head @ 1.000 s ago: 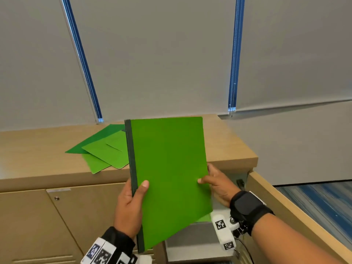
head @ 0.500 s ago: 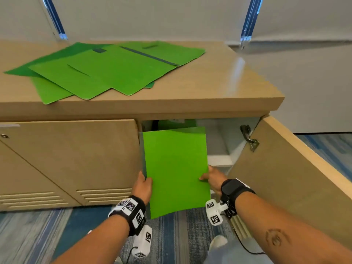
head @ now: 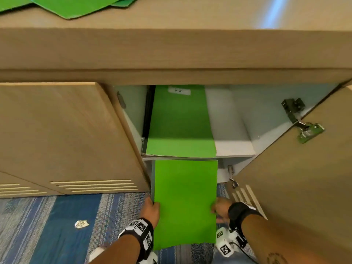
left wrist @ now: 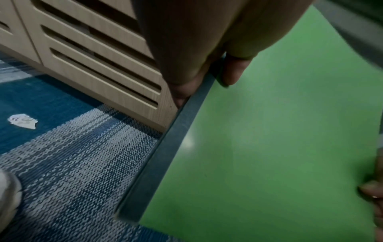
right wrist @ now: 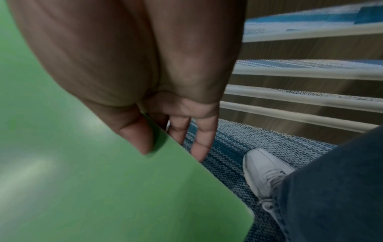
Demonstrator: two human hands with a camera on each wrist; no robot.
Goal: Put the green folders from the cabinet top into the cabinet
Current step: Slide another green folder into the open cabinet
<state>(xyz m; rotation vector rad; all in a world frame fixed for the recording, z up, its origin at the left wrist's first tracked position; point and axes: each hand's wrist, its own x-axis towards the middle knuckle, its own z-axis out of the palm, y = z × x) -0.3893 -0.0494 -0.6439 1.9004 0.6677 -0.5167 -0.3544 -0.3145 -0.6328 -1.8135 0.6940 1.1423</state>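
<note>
Green folder (head: 185,202) lengthwise toward cabinet (head: 234,115), both hands gripping

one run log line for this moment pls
phase: inserting | held: green folder | left hand: grip on spine edge | right hand: grip on opposite edge | target: open cabinet

Held folder (head: 185,202): smooth green card, slight sheen, dark grey matt spine strip (left wrist: 165,147). Cabinet top (head: 190,46) and doors (head: 62,134): light wood-grain laminate, satin. Hinge (head: 304,128) on right door: shiny metal. Shelf (head: 234,147) inside: smooth pale grey. Carpet (head: 57,225): rough woven blue-grey.
</note>
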